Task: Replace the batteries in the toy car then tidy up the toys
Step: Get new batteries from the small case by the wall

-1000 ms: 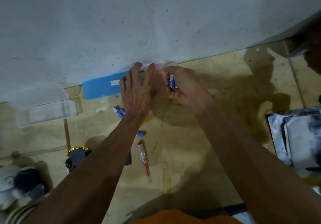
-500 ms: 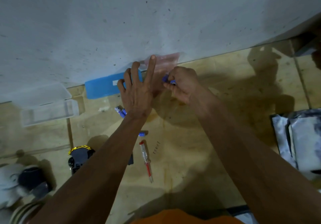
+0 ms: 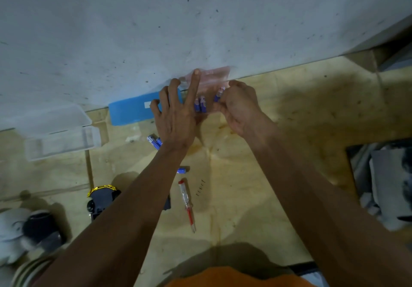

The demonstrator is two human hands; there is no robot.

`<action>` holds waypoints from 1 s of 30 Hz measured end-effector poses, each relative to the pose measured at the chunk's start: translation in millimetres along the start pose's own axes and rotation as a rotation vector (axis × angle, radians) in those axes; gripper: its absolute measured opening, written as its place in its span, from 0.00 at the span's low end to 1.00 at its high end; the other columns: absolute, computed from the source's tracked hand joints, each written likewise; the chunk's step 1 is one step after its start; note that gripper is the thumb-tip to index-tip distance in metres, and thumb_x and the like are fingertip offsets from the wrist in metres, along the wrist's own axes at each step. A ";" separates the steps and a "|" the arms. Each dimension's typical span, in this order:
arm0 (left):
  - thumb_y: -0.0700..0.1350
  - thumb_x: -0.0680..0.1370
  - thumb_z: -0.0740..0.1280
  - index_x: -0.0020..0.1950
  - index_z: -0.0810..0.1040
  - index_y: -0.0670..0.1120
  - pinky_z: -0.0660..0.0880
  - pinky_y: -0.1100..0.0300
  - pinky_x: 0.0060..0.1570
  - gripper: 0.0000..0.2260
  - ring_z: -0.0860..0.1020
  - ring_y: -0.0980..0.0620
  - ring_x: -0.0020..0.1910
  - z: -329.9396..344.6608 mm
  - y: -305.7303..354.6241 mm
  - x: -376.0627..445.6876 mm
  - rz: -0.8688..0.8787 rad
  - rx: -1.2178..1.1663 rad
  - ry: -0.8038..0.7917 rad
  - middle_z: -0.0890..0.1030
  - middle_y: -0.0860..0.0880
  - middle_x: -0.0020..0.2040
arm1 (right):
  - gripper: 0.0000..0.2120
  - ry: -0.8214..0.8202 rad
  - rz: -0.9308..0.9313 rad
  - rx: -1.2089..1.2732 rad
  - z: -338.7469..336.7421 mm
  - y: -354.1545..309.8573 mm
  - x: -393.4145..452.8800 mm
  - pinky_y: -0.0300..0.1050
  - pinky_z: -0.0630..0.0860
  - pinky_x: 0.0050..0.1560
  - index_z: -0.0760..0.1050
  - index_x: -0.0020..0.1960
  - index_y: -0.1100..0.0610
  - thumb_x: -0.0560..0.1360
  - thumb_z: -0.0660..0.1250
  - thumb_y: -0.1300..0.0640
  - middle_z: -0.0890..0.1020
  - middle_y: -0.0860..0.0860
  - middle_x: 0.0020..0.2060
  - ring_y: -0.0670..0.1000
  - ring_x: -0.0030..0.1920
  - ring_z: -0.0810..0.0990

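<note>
Toy car (image 3: 101,202): dark body with a yellow trim edge, lying on the tabletop (image 3: 278,175) near the left forearm, partly hidden by it.
Blue box (image 3: 131,110): flat against the wall, just left of the hands.
Clear case (image 3: 60,135): lid open, far left.
Battery pack (image 3: 209,86): clear pinkish plastic at the wall edge, two blue cells visible inside.
Left hand (image 3: 174,117): fingers spread and straight, pressing the pack flat, index extended along it.
Right hand (image 3: 238,106): curled, pinching a battery (image 3: 218,95) at the pack's right side.
Screwdriver (image 3: 187,204): red and clear, lying apart on the tabletop.
Loose batteries (image 3: 155,142): by the left wrist; one more (image 3: 182,170) lower down.
Screws (image 3: 200,188): small row beside the screwdriver.
Handling note: hold the pack steady with the flat hand, draw the cell out sideways without tipping the others, and keep new cells apart from the loose ones.
</note>
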State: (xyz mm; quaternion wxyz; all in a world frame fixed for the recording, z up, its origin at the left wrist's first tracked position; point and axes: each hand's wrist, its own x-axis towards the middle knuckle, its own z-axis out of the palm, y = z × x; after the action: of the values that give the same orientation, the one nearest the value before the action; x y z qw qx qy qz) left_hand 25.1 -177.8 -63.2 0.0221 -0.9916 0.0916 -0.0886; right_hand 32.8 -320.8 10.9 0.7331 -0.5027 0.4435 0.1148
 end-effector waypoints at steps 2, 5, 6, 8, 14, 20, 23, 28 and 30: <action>0.52 0.71 0.79 0.81 0.53 0.58 0.72 0.42 0.56 0.47 0.68 0.42 0.64 2.0 0.3 -0.9 -0.002 0.013 0.006 0.70 0.42 0.69 | 0.24 0.107 -0.138 -0.176 -5.8 2.4 2.7 0.49 0.82 0.54 0.71 0.67 0.55 0.71 0.63 0.66 0.80 0.55 0.57 0.53 0.53 0.82; 0.48 0.71 0.79 0.80 0.57 0.58 0.72 0.42 0.57 0.44 0.68 0.41 0.65 -1.1 1.6 -1.0 -0.003 -0.015 0.001 0.68 0.42 0.71 | 0.19 0.157 -0.564 -0.442 -15.7 -0.1 -1.4 0.32 0.76 0.50 0.71 0.66 0.54 0.76 0.63 0.64 0.76 0.49 0.61 0.45 0.53 0.78; 0.45 0.71 0.78 0.78 0.59 0.58 0.71 0.42 0.58 0.41 0.68 0.40 0.65 -3.0 2.7 -1.2 0.001 -0.031 0.011 0.68 0.42 0.71 | 0.17 0.135 -0.682 -0.525 -19.6 0.7 0.2 0.32 0.75 0.51 0.71 0.66 0.55 0.78 0.65 0.63 0.76 0.49 0.61 0.44 0.54 0.78; 0.42 0.72 0.75 0.74 0.65 0.55 0.70 0.41 0.61 0.34 0.69 0.40 0.67 -5.0 4.7 -1.3 0.034 -0.072 0.033 0.70 0.42 0.71 | 0.13 0.079 -0.856 -0.694 -29.3 5.4 7.0 0.36 0.77 0.52 0.75 0.62 0.57 0.78 0.67 0.59 0.79 0.51 0.58 0.46 0.53 0.78; 0.50 0.74 0.72 0.59 0.79 0.51 0.70 0.41 0.63 0.14 0.77 0.42 0.59 4.4 1.9 -2.8 0.162 -0.044 0.103 0.81 0.48 0.58 | 0.09 -0.060 -1.063 -1.146 -56.9 31.8 39.3 0.51 0.80 0.54 0.83 0.56 0.60 0.77 0.68 0.61 0.82 0.58 0.57 0.60 0.56 0.80; 0.59 0.77 0.67 0.62 0.79 0.51 0.69 0.39 0.64 0.19 0.76 0.41 0.61 5.5 -3.4 -5.0 0.194 -0.051 0.009 0.79 0.48 0.61 | 0.10 -0.046 -1.175 -1.314 -61.7 40.3 46.3 0.53 0.79 0.54 0.83 0.55 0.61 0.75 0.71 0.59 0.81 0.61 0.58 0.64 0.57 0.79; 0.61 0.79 0.63 0.63 0.78 0.51 0.68 0.39 0.64 0.19 0.74 0.41 0.62 6.9 -5.5 -4.5 0.204 -0.059 -0.012 0.78 0.47 0.62 | 0.11 -0.028 -1.241 -1.336 -62.1 42.3 48.3 0.54 0.79 0.52 0.83 0.54 0.59 0.76 0.69 0.55 0.81 0.60 0.59 0.64 0.56 0.78; 0.60 0.79 0.64 0.62 0.78 0.51 0.66 0.39 0.66 0.18 0.73 0.40 0.64 -0.1 -5.0 0.2 0.216 -0.011 -0.107 0.77 0.48 0.63 | 0.15 -0.009 -1.152 -1.470 -60.5 41.5 47.6 0.59 0.80 0.47 0.81 0.58 0.56 0.76 0.67 0.50 0.78 0.58 0.62 0.65 0.60 0.76; 0.57 0.79 0.65 0.63 0.77 0.51 0.61 0.38 0.70 0.16 0.70 0.40 0.67 -7.3 -1.6 1.6 0.192 -0.046 -0.176 0.75 0.49 0.66 | 0.15 0.023 -1.075 -1.564 -56.2 38.7 41.9 0.60 0.78 0.49 0.80 0.60 0.54 0.75 0.71 0.52 0.77 0.56 0.64 0.64 0.63 0.74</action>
State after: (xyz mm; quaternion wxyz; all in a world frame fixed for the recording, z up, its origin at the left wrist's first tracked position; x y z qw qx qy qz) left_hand 25.6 -176.7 -55.7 0.0159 -0.9825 0.1856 0.0034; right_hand 3.3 -361.4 -51.4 0.1387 -0.9892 -0.0427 0.0217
